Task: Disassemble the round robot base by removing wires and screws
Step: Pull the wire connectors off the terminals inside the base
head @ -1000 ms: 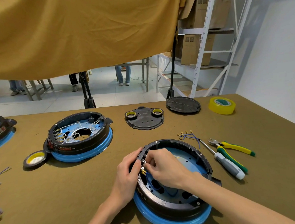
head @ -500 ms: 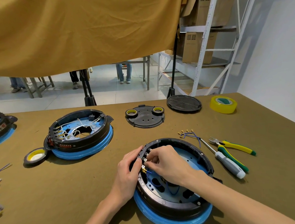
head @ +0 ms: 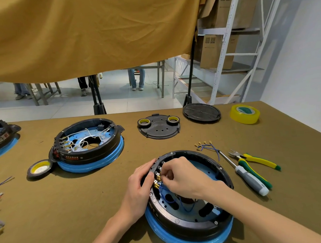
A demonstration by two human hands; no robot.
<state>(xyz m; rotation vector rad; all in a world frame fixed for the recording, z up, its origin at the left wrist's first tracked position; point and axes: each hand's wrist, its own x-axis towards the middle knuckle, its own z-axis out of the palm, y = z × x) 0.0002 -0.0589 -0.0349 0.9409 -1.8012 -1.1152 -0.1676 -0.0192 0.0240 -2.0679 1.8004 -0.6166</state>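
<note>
- The right hand (head: 182, 177) pinched a blue wire (head: 165, 190) at its gold connectors; the left hand (head: 140, 182) gripped the round base (head: 190, 224) rim at nine o'clock.
- Pulling straight off the terminal, base braced, would likely spare the connector.
- The base sat at six o'clock on the surface (head: 86, 207), blue wires looping inside it.

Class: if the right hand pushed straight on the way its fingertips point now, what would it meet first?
Probably the terminal block on the near base's rim, with the left hand gripping just behind it. Depth is hard to judge here.
</note>
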